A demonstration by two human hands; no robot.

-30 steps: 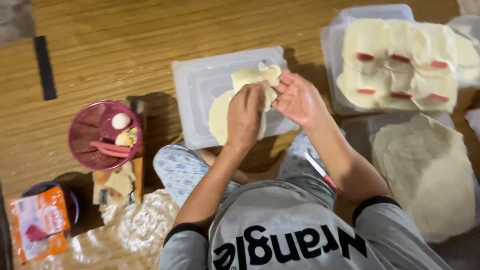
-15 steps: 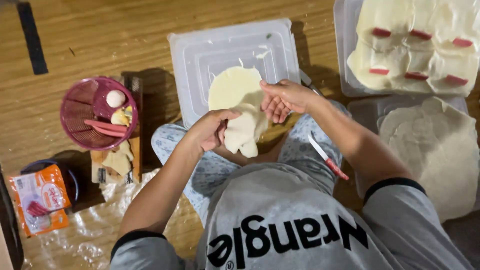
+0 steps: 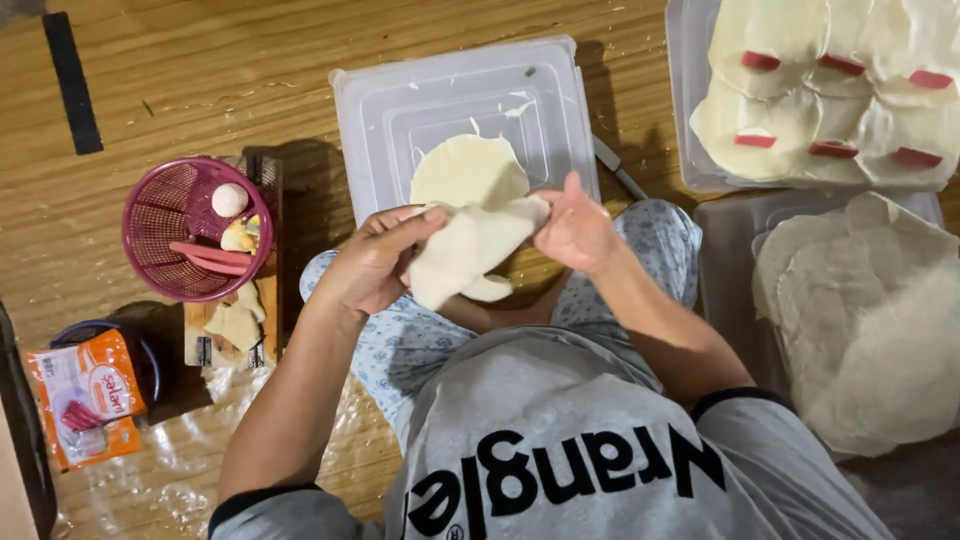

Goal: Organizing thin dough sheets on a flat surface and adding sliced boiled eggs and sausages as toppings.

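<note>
Head view: both hands, left hand [image 3: 375, 265] and right hand [image 3: 573, 228], gripping folded dough sheet [image 3: 470, 250] above white lid [image 3: 400, 110], pink basket [image 3: 170, 235] nearby.

Pale dough sheet held up between two hands, above a flat round one on a plastic lid.

The folded dough sheet [image 3: 470, 255] is cream-white, soft and limp; it sags in a loose fold with one lobe drooping at its near edge, pinched at its left end by the left hand [image 3: 375, 262] and at its right end by the right hand [image 3: 575, 228]. Just beyond it, a flat round dough sheet [image 3: 466, 170] of the same colour lies spread on the translucent plastic lid [image 3: 400, 100], its near edge hidden behind the held piece.
</note>
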